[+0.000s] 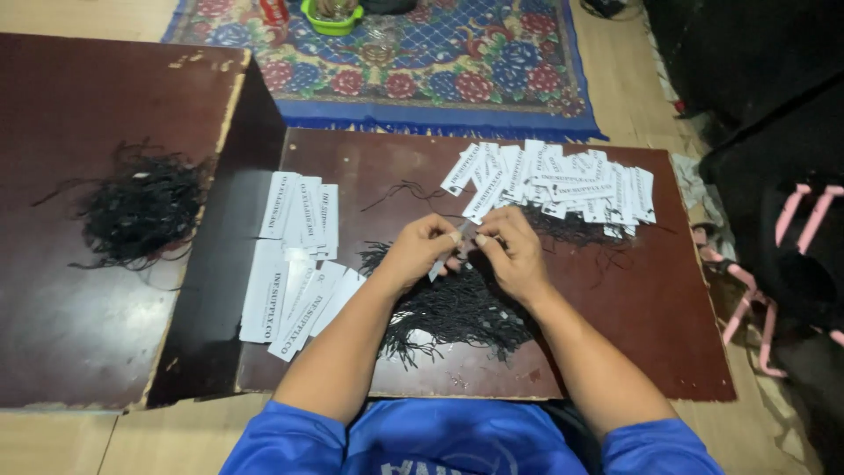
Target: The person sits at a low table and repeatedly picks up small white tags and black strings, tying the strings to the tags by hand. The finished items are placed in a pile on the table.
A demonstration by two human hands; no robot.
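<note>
Fingers pinched on paper tag

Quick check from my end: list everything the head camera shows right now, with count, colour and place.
Low board: one, dark brown, under the hands.
Second board: one, dark brown, on the left.
Tags by the left arm: many, white with black print, in loose stacks left of the hands.
Tag pile: many, white, far right part of the low board.
Strings: a heap, black, under the hands.
String bundle: one tangle, black, on the second board.
Rug: one, blue with red flowers, beyond the boards.
Bowl: one, green, on the rug.
Pink frame: one, at the right edge.
Left hand: grip pinched on a single tag.
Right hand: fingertips at the same tag.
</note>
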